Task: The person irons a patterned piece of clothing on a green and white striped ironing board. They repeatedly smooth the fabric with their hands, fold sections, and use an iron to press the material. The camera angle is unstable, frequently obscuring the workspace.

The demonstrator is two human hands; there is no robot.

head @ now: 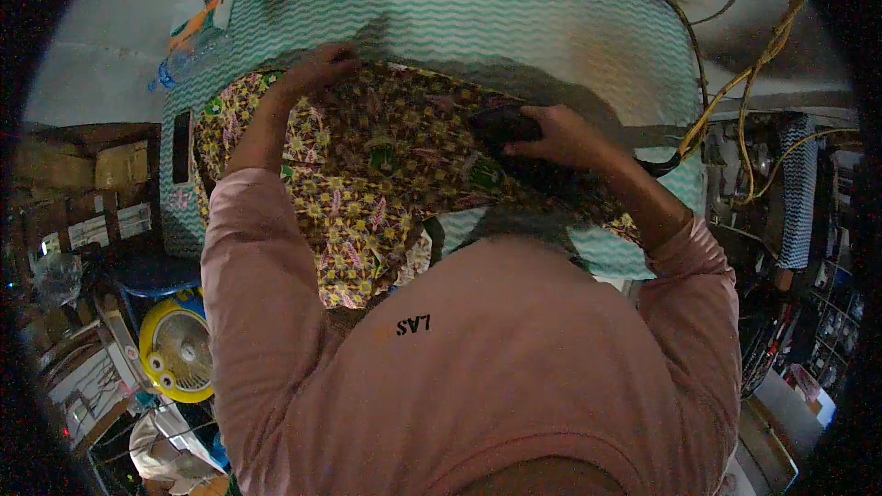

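A patterned garment [358, 220] in brown and yellow lies spread before me on a table cover [448, 7] with green and white waves. My right hand [561, 138] grips a dark clothes iron [506, 127], which rests over the right part of the garment. Shadow blurs the iron's outline. Its black cord end [661, 167] shows beside my right forearm. My left hand [327, 67] is at the garment's far edge, left of the iron. Whether its fingers pinch the fabric is unclear.
A yellow cable [723, 93] hangs at the right. To the left lie a dark phone [182, 147] and a clear plastic bottle [193, 62] with a blue cap. A yellow fan [180, 351] stands below the blue stool [155, 274]. Cardboard boxes [122, 165] are stacked farther left.
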